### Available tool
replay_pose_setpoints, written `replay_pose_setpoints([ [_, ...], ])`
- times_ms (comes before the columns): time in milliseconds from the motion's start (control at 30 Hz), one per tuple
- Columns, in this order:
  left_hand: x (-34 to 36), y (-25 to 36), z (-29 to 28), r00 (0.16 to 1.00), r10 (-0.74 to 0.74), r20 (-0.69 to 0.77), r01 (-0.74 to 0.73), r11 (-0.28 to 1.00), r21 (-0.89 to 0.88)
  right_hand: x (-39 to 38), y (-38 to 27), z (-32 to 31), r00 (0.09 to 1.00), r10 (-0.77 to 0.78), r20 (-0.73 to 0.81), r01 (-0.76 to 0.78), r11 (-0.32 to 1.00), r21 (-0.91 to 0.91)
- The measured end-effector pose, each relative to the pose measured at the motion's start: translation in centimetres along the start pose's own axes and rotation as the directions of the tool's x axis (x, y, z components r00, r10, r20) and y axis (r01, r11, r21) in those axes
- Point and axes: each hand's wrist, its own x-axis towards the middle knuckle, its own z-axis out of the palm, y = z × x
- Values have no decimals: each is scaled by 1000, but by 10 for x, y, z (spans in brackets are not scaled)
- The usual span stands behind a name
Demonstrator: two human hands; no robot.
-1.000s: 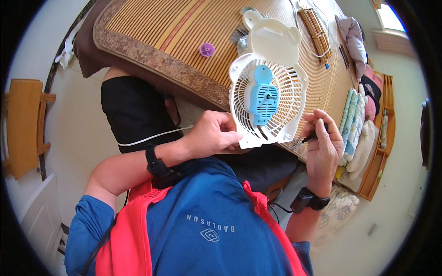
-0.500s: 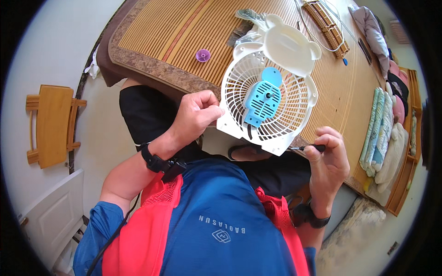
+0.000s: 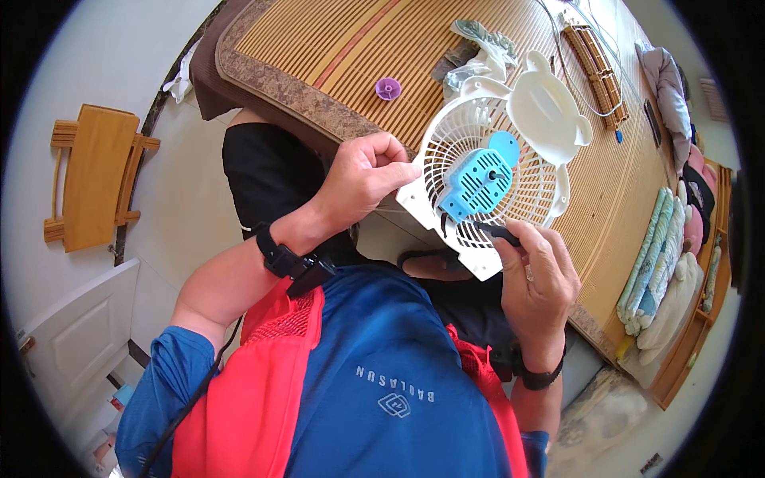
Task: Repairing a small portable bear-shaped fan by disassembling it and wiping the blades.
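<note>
My left hand (image 3: 362, 171) pinches the lower left edge of a white plastic fan housing (image 3: 562, 190), with thumb and forefinger on its corner. The housing rests tilted at the table's edge, its round grille facing up. A slotted light-blue motor cover (image 3: 476, 182) sits inside it, and a short dark shaft (image 3: 496, 175) sticks up from the cover. In my right hand (image 3: 542, 271) is a screwdriver (image 3: 499, 232) with a black handle, pointing at the cover's lower end; whether its tip touches anything I cannot tell. A white bear-head-shaped plastic part (image 3: 548, 102) adjoins the housing's far side.
On the mat-covered table (image 3: 351, 48) lie a small purple knob (image 3: 388, 88), a crumpled clear plastic bag (image 3: 482, 60) and a bamboo roll (image 3: 594, 76) with a white cord. Folded bedding (image 3: 649, 255) is at the right. A wooden stool (image 3: 96, 179) stands on the floor at left.
My right hand has brought the screwdriver leftward, from beside the housing to over the motor cover's lower end. My left hand keeps its hold. The whole view has shifted slightly.
</note>
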Motion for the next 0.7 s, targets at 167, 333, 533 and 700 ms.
replay_pose_setpoints([
  [167,-1,-1,-1,1000,-3,4,3,998,-55,16,-8,9,992,-123,32,125,990,-69],
  [333,1,-3,-4,999,-16,43,20,995,-96,21,-10,15,988,-138,67,143,987,-79],
  [533,2,-4,-6,998,-16,58,23,993,-118,23,-12,16,987,-148,69,153,985,-85],
  [700,2,-4,-5,999,-19,49,25,993,-118,22,-13,17,988,-137,70,144,985,-99],
])
